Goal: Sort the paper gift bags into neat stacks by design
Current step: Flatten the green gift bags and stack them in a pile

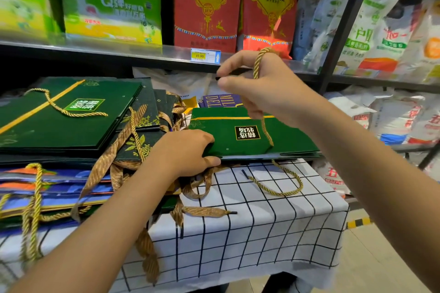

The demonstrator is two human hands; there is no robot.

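Note:
A flat green gift bag (240, 137) with a black label lies on the checked tablecloth (262, 221). My left hand (188, 152) grips its near left edge, thumb underneath. My right hand (259, 83) is raised above the bag with the gold rope handle (258, 66) looped over its fingers. To the left lies a stack of dark green bags (66, 116) with a gold stripe. In front of that stack are blue and orange bags (54, 185) tangled in brown ribbon handles (112, 159). A purple bag (221, 100) peeks out behind the held bag.
A second gold rope loop (278, 183) hangs out on the cloth under the green bag. A shelf above carries green and red boxes (207, 2) and a price tag (204, 55). White sacks (392, 112) fill the shelves at right. The table's right edge drops to the floor (371, 264).

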